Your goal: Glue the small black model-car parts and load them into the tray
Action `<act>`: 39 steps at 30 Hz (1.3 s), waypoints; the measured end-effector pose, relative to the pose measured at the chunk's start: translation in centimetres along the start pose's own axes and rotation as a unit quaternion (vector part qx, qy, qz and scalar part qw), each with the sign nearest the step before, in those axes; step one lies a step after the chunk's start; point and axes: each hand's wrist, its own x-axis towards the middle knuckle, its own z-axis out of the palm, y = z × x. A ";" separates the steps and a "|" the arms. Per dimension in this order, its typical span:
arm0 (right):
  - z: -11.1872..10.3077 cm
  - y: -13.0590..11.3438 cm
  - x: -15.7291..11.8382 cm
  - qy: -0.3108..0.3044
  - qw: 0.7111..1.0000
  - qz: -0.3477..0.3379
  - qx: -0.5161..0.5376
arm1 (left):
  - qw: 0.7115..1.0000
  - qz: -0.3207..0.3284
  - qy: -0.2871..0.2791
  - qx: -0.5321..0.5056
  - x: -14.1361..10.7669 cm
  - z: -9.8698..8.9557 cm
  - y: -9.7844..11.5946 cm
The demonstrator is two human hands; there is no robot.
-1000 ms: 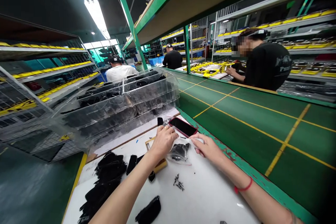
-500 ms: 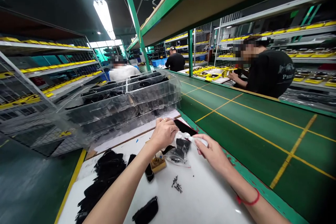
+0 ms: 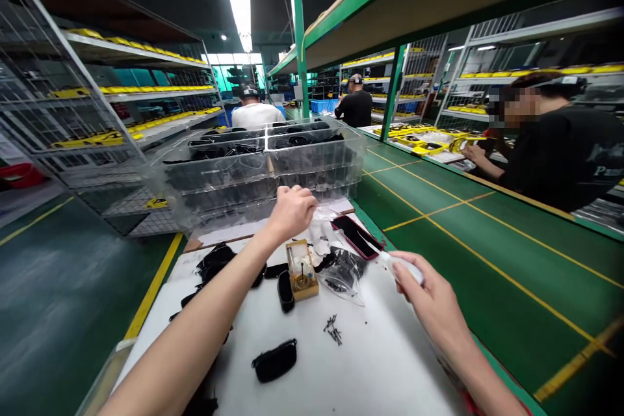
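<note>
My left hand [image 3: 292, 211] is closed, fingers curled down, over the back of the white worktop. Whatever its fingertips hold is hidden. Below it lie crumpled white tissue [image 3: 320, 244] and a clear plastic bag [image 3: 344, 273] with small dark pieces inside. My right hand [image 3: 424, 286] grips a white squeeze bottle [image 3: 402, 266] with a long thin nozzle, its tip pointing left over a dark phone [image 3: 357, 236]. A wooden block [image 3: 303, 273] with an upright pin stands left of the bag. Several black screws [image 3: 333, 330] and a black padded part [image 3: 275, 361] lie nearer me.
Stacked clear bins [image 3: 263, 172] of black parts stand at the back. A green conveyor [image 3: 439, 201] with yellow lines runs along the right. More black parts [image 3: 217, 263] lie left, partly behind my forearm. A co-worker [image 3: 556, 143] sits across the conveyor; two others are farther off.
My right hand has drawn the bottle right and away from the tissue. My left hand has lifted off the tissue. The view has turned left, and the phone shows more.
</note>
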 end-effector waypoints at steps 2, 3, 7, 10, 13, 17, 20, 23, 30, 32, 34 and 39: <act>0.0 0.4 0.1 -0.036 0.999 0.000 0.013 | 0.995 -0.056 0.031 -0.074 -0.2 -1.3 -1.3; 0.4 0.5 0.4 -0.062 0.998 -0.006 0.024 | 0.989 -0.085 0.048 -0.115 -0.4 -1.9 -1.9; 3.6 0.1 2.3 -0.159 0.985 -0.024 0.067 | 0.951 -0.184 0.101 -0.227 -1.0 -3.0 -3.3; 7.2 -0.8 3.9 -0.186 0.977 -0.005 0.104 | 0.906 -0.247 0.116 -0.325 -1.6 -3.1 -3.9; 10.5 -1.6 5.4 -0.172 0.979 -0.007 0.108 | 0.856 -0.288 0.129 -0.409 -2.3 -3.4 -4.2; 13.3 -2.7 6.4 -0.132 0.989 -0.046 0.042 | 0.804 -0.314 0.136 -0.487 -3.1 -4.1 -4.1; 14.3 -3.4 6.3 -0.119 0.989 -0.080 -0.024 | 0.775 -0.321 0.132 -0.528 -3.7 -4.2 -3.9; 14.7 -3.5 5.6 -0.132 0.980 -0.130 -0.076 | 0.759 -0.327 0.117 -0.551 -4.3 -3.6 -3.7; 14.9 -3.2 4.4 -0.148 0.953 -0.208 -0.164 | 0.781 -0.307 0.050 -0.541 -5.7 -0.3 -4.4; 15.0 -3.4 4.2 -0.147 0.950 -0.211 -0.176 | 0.807 -0.308 0.034 -0.503 -6.3 0.9 -4.8; 15.0 -3.5 4.1 -0.149 0.950 -0.210 -0.179 | 0.841 -0.307 0.017 -0.446 -7.2 2.1 -5.2; 14.0 -3.4 4.5 -0.178 0.950 -0.210 -0.150 | 0.929 -0.248 -0.040 -0.272 -9.4 3.7 -5.3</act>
